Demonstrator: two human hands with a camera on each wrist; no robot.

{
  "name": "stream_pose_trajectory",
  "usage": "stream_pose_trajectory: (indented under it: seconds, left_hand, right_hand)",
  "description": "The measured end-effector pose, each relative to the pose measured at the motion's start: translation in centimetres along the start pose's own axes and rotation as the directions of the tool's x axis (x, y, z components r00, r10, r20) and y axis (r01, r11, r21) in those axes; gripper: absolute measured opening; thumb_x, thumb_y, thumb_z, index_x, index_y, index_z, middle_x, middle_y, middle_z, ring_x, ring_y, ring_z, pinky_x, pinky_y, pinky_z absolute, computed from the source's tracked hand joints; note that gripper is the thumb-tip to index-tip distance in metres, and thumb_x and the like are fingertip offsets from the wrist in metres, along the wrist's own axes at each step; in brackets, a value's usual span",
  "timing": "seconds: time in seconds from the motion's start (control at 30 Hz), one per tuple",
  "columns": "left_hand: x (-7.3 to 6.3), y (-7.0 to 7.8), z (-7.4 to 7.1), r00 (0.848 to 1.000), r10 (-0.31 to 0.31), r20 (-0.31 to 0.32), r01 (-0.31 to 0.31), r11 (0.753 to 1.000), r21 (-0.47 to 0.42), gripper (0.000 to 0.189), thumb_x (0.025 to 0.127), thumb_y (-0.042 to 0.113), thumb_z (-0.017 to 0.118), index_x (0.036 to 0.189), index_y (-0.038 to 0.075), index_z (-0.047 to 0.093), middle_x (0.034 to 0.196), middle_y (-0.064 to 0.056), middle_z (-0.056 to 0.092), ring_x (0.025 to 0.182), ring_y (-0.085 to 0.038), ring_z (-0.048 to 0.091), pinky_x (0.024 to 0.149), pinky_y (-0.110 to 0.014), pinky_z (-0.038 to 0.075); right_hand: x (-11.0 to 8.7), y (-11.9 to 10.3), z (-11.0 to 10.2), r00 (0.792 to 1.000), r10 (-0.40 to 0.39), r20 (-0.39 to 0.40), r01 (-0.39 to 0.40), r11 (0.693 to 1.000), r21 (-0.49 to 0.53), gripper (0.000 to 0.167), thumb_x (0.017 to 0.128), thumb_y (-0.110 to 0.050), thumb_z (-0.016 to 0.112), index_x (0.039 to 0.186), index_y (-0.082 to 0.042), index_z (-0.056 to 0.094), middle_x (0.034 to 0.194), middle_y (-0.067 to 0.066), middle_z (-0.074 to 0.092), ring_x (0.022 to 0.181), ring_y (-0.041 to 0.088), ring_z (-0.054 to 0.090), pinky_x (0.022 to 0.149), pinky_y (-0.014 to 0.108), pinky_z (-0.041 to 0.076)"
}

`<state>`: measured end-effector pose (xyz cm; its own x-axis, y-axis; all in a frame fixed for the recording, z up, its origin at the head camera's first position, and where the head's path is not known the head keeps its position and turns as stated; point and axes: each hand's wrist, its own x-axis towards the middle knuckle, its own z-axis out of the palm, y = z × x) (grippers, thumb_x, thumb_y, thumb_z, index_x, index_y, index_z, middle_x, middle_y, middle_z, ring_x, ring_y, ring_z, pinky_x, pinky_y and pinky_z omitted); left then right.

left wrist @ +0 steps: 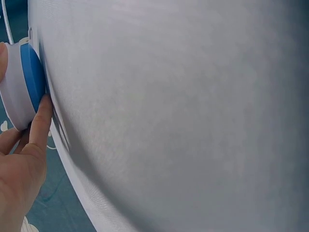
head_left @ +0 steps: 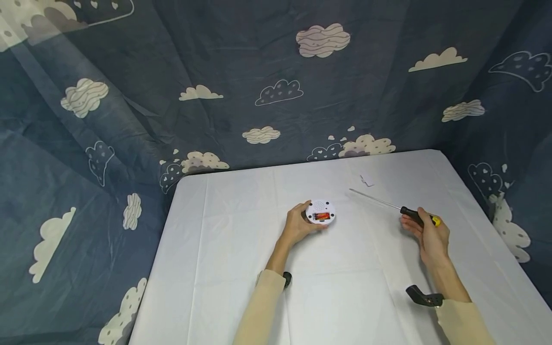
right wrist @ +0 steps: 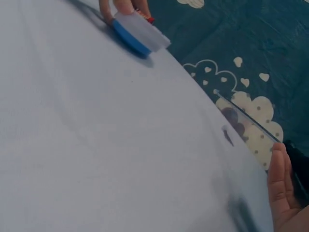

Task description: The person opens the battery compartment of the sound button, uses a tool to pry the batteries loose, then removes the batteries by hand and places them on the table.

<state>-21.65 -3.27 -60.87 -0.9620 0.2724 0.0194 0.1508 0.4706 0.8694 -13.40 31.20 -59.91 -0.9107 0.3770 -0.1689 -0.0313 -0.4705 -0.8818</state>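
My left hand (head_left: 297, 226) grips a round white battery device (head_left: 316, 206) by its rim, thumb on one side and fingers on the other. Its underside faces up, with speaker holes, dark spots around the edge and an uncovered compartment holding red batteries (head_left: 321, 216). The left wrist view shows the device's white side (left wrist: 13, 94) and blue lower face, fingers (left wrist: 41, 121) against it. Off to the right, my right hand (head_left: 433, 239) holds a screwdriver (head_left: 411, 214) by its black and yellow handle. The long thin shaft (right wrist: 251, 120) points left, its tip apart from the device.
A small white piece with a dark edge (head_left: 367, 181) lies toward the back of the white-covered table (head_left: 241, 230), beyond the screwdriver tip. Dark blue cloth (head_left: 241, 57) with cloud prints hangs behind the table and at both sides.
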Motion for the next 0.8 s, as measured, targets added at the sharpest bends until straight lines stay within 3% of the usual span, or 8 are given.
stream_pose_trajectory:
  seconds: [0.1, 0.27, 0.5, 0.57, 0.67, 0.73, 0.8]
  left_hand:
    - [0.0, -0.1, 0.0, 1.0, 0.001, -0.002, -0.001, 1.0, -0.001, 0.098, 0.07, 0.026, 0.098, 0.151, -0.001, 0.05, 0.134, -0.012, 0.067, 0.126, -0.02, 0.061, 0.117, -0.036, 0.047]
    - [0.0, -0.3, 0.1, 1.0, 0.01, -0.001, -0.01, 1.0, -0.016, 0.098, 0.07, 0.026, 0.098, 0.15, -0.001, 0.05, 0.136, -0.013, 0.066, 0.128, -0.022, 0.061, 0.116, -0.036, 0.048]
    - [-0.1, -0.3, 0.2, 1.0, 0.011, 0.004, -0.011, 1.0, -0.028, 0.098, 0.07, 0.025, 0.098, 0.15, -0.002, 0.05, 0.141, -0.015, 0.064, 0.134, -0.024, 0.059, 0.119, -0.036, 0.045]
    - [-0.1, -0.3, 0.2, 1.0, 0.014, 0.003, -0.013, 1.0, -0.026, 0.098, 0.07, 0.025, 0.098, 0.15, -0.001, 0.05, 0.138, -0.013, 0.066, 0.13, -0.022, 0.06, 0.117, -0.036, 0.047]
    - [0.0, -0.3, 0.2, 1.0, 0.012, 0.002, -0.012, 1.0, -0.018, 0.098, 0.07, 0.026, 0.098, 0.151, -0.001, 0.05, 0.134, -0.011, 0.067, 0.125, -0.019, 0.062, 0.115, -0.035, 0.048]
    - [0.0, -0.2, 0.2, 1.0, 0.006, 0.005, -0.006, 1.0, -0.017, 0.098, 0.07, 0.026, 0.098, 0.151, -0.001, 0.049, 0.135, -0.011, 0.067, 0.126, -0.019, 0.061, 0.115, -0.035, 0.048]
    - [0.0, -0.2, 0.2, 1.0, -0.002, 0.005, 0.002, 1.0, -0.023, 0.098, 0.07, 0.025, 0.098, 0.151, -0.001, 0.049, 0.138, -0.013, 0.065, 0.13, -0.021, 0.06, 0.117, -0.036, 0.047]
  right_hand:
    - [0.5, 0.7, 0.0, 0.994, -0.074, -0.086, 0.075, 0.997, 0.008, 0.026, 0.104, -0.016, 0.063, 0.12, -0.005, 0.046, 0.093, 0.004, 0.081, 0.075, 0.014, 0.078, 0.065, 0.024, 0.063]
    - [0.9, 1.9, 0.5, 0.958, -0.159, -0.24, 0.146, 0.987, -0.071, 0.028, 0.1, -0.017, 0.067, 0.121, -0.011, 0.049, 0.095, -0.002, 0.08, 0.07, 0.009, 0.072, 0.056, 0.018, 0.059]
    - [0.6, 3.6, 1.4, 0.926, -0.256, -0.278, 0.185, 0.948, -0.258, 0.026, 0.101, -0.019, 0.067, 0.12, -0.019, 0.05, 0.092, -0.012, 0.078, 0.067, 0.005, 0.061, 0.049, 0.012, 0.05]
    - [0.4, 4.1, 1.4, 0.907, -0.312, -0.284, 0.183, 0.897, -0.402, 0.026, 0.1, -0.025, 0.069, 0.119, -0.021, 0.052, 0.092, -0.018, 0.071, 0.068, -0.001, 0.058, 0.052, 0.009, 0.048]
    - [0.2, 4.7, 1.4, 0.868, -0.392, -0.304, 0.123, 0.764, -0.634, 0.028, 0.098, -0.035, 0.071, 0.117, -0.017, 0.058, 0.092, -0.019, 0.06, 0.073, -0.009, 0.052, 0.064, 0.006, 0.043]
    - [0.0, 5.0, 1.4, 0.85, -0.432, -0.301, 0.07, 0.659, -0.749, 0.034, 0.097, -0.038, 0.072, 0.116, -0.011, 0.062, 0.095, -0.01, 0.065, 0.077, -0.009, 0.05, 0.069, 0.008, 0.038]
    - [-0.3, 5.2, 1.4, 0.852, -0.446, -0.274, 0.046, 0.586, -0.809, 0.038, 0.096, -0.035, 0.074, 0.116, -0.003, 0.065, 0.098, 0.006, 0.069, 0.081, 0.002, 0.05, 0.071, 0.016, 0.033]
